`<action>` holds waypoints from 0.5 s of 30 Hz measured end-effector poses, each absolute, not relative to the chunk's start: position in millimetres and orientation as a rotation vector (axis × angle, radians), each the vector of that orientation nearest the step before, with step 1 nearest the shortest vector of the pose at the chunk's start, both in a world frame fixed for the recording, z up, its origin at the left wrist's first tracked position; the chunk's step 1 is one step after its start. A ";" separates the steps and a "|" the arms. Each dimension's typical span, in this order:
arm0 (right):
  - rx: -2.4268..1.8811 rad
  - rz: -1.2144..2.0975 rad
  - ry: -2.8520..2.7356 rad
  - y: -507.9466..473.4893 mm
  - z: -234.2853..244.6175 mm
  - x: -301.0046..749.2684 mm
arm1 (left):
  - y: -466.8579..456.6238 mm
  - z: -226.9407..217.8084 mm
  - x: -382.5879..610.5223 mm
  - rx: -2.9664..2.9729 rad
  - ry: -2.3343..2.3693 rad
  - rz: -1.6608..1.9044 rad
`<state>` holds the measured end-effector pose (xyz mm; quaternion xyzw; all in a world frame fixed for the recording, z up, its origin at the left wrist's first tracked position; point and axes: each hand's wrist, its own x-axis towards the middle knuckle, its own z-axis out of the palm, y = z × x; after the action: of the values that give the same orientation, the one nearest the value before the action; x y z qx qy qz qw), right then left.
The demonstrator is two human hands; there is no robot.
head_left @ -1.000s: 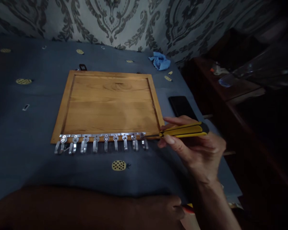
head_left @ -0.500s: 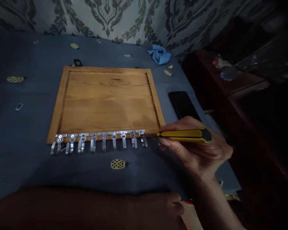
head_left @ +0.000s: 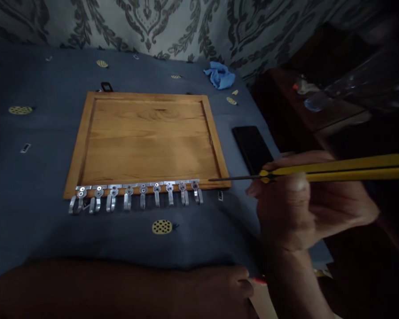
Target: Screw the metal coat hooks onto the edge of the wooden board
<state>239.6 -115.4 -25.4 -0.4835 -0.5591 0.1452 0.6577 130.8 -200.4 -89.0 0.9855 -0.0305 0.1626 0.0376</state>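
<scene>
My right hand (head_left: 295, 204) is closed round the yellow and black handle of a screwdriver (head_left: 339, 169). Its thin shaft points left, the tip just right of the last hook on a row of metal hooks (head_left: 142, 190). These hooks run along the near edge of a framed wooden board (head_left: 149, 141) lying flat, with screw heads showing on several of them. Low in the picture, my left forearm reaches across, and my left hand (head_left: 232, 283) is curled in shadow. Beside it shows a pale strip with a red edge; what the fingers hold is hidden.
A black phone (head_left: 252, 146) lies right of the board, and a crumpled blue cloth (head_left: 220, 75) at the back. The blue pineapple-print cloth (head_left: 119, 239) covers the surface. A dark wooden ledge (head_left: 332, 115) with a clear plastic bottle stands at the right.
My right hand has drawn back to the right with the screwdriver, taking its tip off the rightmost hook. The left arm stays in place.
</scene>
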 end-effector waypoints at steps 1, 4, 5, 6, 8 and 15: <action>-1.103 0.341 -1.317 -115.0 -26.2 240.8 | -200.7 -89.6 131.6 3.027 -0.096 0.492; -1.099 0.320 -1.522 -113.7 -30.1 244.3 | -200.4 -90.8 133.2 3.012 -0.130 0.465; -1.095 0.297 -1.566 -113.3 -31.4 244.8 | -200.1 -91.2 133.4 2.999 -0.142 0.467; -1.098 0.278 -1.588 -112.9 -32.5 244.9 | -199.9 -91.7 133.4 2.983 -0.150 0.473; -1.097 0.259 -1.602 -112.5 -33.7 243.8 | -199.5 -92.7 133.0 2.942 -0.155 0.491; -1.127 0.303 -1.601 -113.0 -32.8 240.2 | -199.0 -94.4 131.6 2.951 -0.142 0.576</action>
<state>240.2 -113.0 -32.8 -0.4756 -0.6759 0.1279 0.5483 131.6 -199.0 -94.4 0.9783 -0.0472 0.1909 0.0656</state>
